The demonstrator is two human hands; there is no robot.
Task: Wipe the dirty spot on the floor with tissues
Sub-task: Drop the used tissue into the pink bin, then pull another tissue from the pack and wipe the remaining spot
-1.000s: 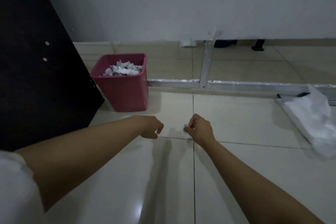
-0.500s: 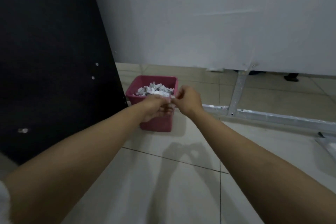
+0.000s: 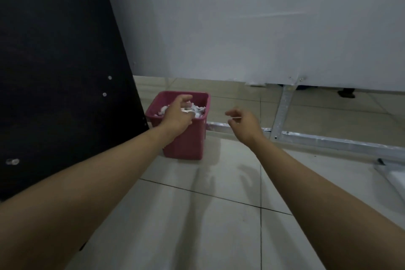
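1. The crumpled white tissues (image 3: 198, 110) lie heaped in the pink bin (image 3: 186, 140); the wads show no clear long axis or heading.
2. The left hand (image 3: 178, 114) hangs over the bin with fingers curled; whether it grips a tissue cannot be told.
3. The right hand (image 3: 245, 121), right of the bin, is loosely spread and holds nothing.
4. The bin stands on the pale tiled floor (image 3: 208, 226), just beside a black panel (image 3: 54, 61) and before a white wall (image 3: 241, 17).

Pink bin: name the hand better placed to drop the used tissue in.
Left. The left hand is already over the pink bin with a tissue; the right hand hangs beside it, empty.
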